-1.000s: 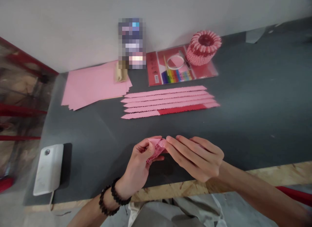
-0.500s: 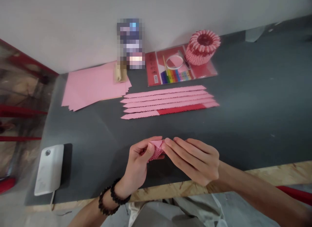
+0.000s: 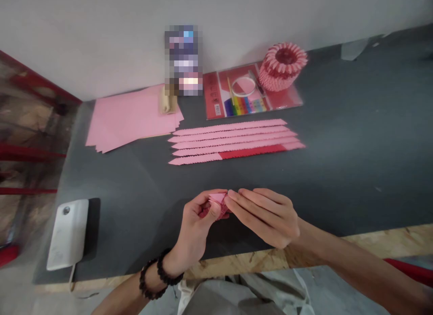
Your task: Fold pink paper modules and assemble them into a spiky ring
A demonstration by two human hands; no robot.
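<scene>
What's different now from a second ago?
The right hand has shifted slightly left, toward the left hand. Less of the folded pink paper shows below the left thumb. The left hand keeps its hold; nothing was visibly let go.

Unchanged: the paper strips, pink sheets, round paper pot and white device.

Single head-worn view, facing forward and down: my left hand and right hand near, wall beyond the table.
</scene>
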